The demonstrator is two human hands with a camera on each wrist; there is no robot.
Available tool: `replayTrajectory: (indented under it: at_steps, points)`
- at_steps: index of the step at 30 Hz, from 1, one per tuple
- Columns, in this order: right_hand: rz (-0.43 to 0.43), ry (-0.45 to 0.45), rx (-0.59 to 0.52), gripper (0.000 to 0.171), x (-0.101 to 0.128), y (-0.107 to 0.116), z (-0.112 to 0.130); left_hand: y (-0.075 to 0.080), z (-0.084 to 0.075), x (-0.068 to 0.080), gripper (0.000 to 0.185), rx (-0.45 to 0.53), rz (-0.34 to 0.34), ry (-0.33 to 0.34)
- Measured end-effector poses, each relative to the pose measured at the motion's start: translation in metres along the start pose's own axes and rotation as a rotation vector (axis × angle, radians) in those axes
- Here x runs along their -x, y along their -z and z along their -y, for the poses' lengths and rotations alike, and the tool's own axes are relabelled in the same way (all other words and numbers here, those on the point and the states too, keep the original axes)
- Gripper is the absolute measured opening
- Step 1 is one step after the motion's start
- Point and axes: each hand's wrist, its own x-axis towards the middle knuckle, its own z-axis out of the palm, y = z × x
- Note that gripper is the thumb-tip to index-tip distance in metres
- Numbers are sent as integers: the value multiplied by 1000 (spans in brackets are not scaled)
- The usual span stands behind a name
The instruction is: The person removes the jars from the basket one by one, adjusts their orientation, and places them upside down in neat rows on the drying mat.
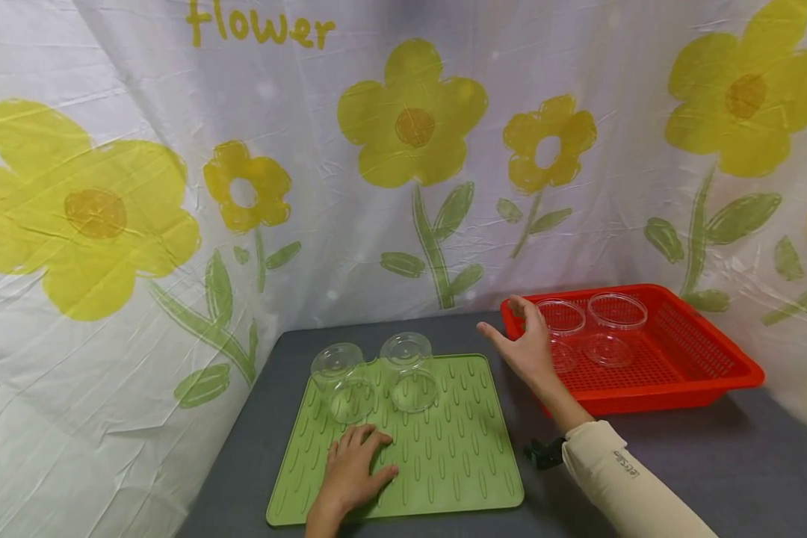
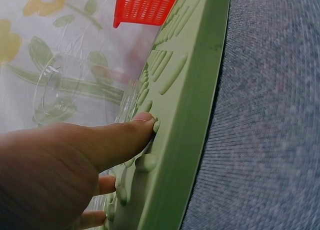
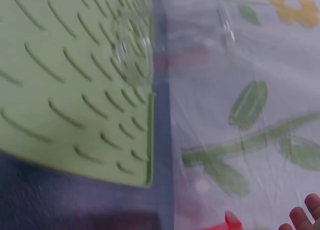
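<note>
On the green ridged mat [image 1: 444, 471] my left hand [image 1: 356, 467] rests with its fingers loosely spread, holding nothing. Its thumb [image 2: 122, 140] touches the ridges in the left wrist view. Just beyond those fingers stand two clear plastic cups, the left one [image 1: 343, 381] and the right one [image 1: 410, 372], side by side on the far part of the mat. My right hand [image 1: 527, 347] is raised by the left side of the red basket [image 1: 709, 351], thumb and fingers apart with nothing between them. Two more clear cups stand in the basket, one [image 1: 568, 329] partly behind this hand, the other [image 1: 616, 329] to its right.
A dark grey cloth [image 1: 242, 441] covers the table under the mat and basket. Behind and to the sides hangs a white curtain [image 1: 350, 246] printed with yellow flowers. The basket's raised walls stand at the back right. A dark device [image 1: 545, 453] sits at my right wrist.
</note>
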Motion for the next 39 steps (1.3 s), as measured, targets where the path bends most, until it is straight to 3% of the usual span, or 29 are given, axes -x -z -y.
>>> replayTrajectory:
  at_steps: [10,23,39]
  points:
    - [-51,-91,242,86,-18,37,-8,0,1,-1,39,-2,7,7]
    - [100,-218,518,106,-42,84,-29,0,-1,1,39,10,8,3]
    - [226,-244,701,118,-52,97,-39,2,-1,1,39,29,17,4]
